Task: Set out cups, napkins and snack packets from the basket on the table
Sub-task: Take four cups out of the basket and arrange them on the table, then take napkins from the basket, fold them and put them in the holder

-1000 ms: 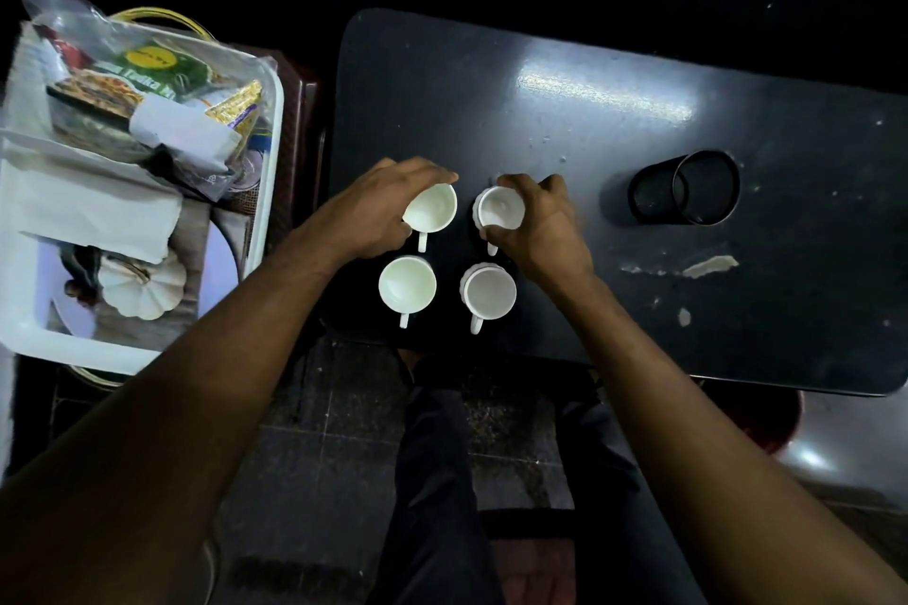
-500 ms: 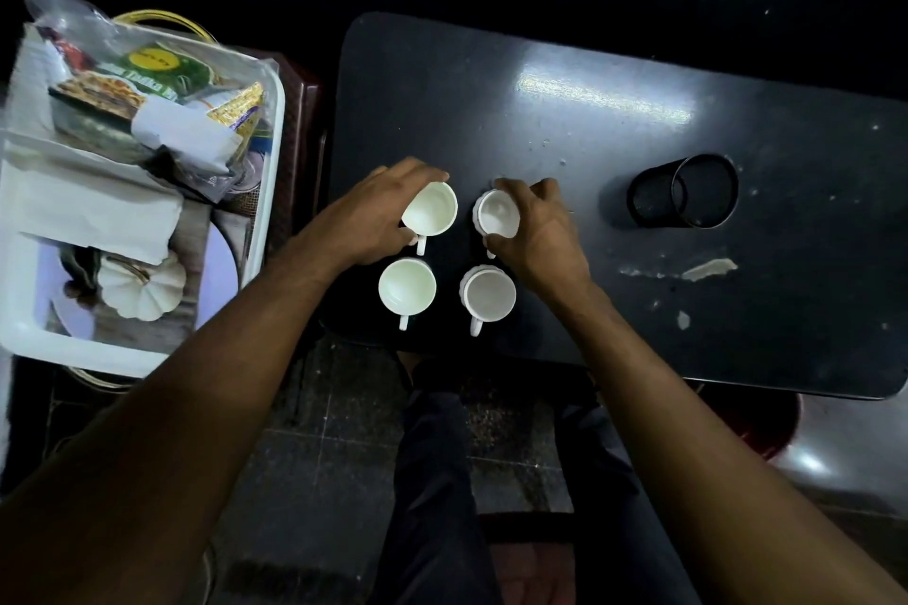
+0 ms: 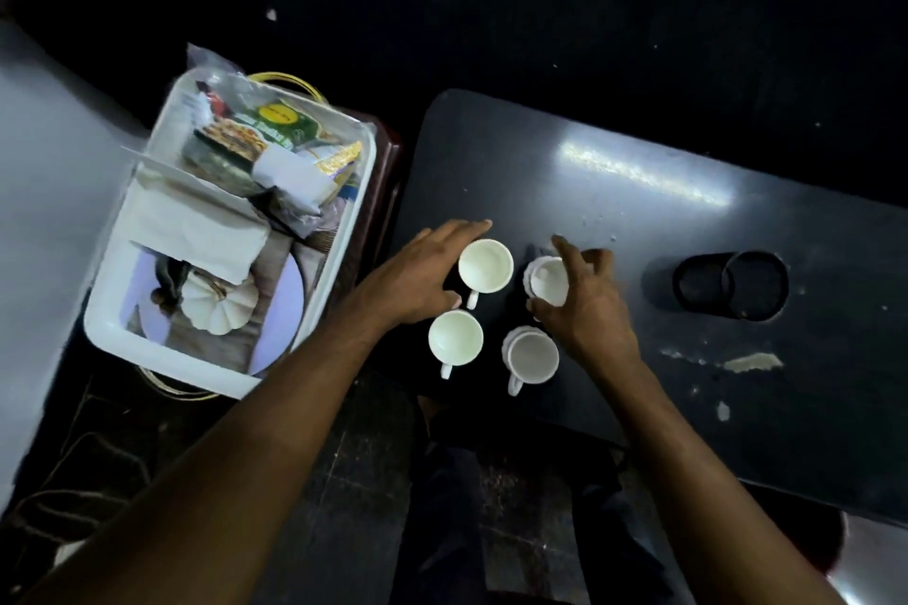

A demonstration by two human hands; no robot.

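Note:
Four white cups stand in a two-by-two block near the left front of the dark table (image 3: pixel 663 211). My left hand (image 3: pixel 422 278) lies beside the far left cup (image 3: pixel 485 266) with its fingers stretched out and holds nothing. My right hand (image 3: pixel 587 305) hovers over the far right cup (image 3: pixel 543 279), fingers spread, thumb and index finger on either side of it. Nearer to me are the near left cup (image 3: pixel 455 338) and the near right cup (image 3: pixel 533 355). The white basket (image 3: pixel 162 359) on the left holds folded napkins (image 3: pixel 196 231) and snack packets (image 3: pixel 280 125).
A black round holder (image 3: pixel 732 286) lies on the table to the right of the cups. Pale chipped patches (image 3: pixel 747 361) mark the tabletop. A pumpkin-printed plate (image 3: pixel 221 310) lies in the basket. My legs and the tiled floor are below the table's front edge.
Both hands gripped the two far cups earlier; now the fingers have spread and loosened from them. The view has shifted, so basket and table sit further right and lower.

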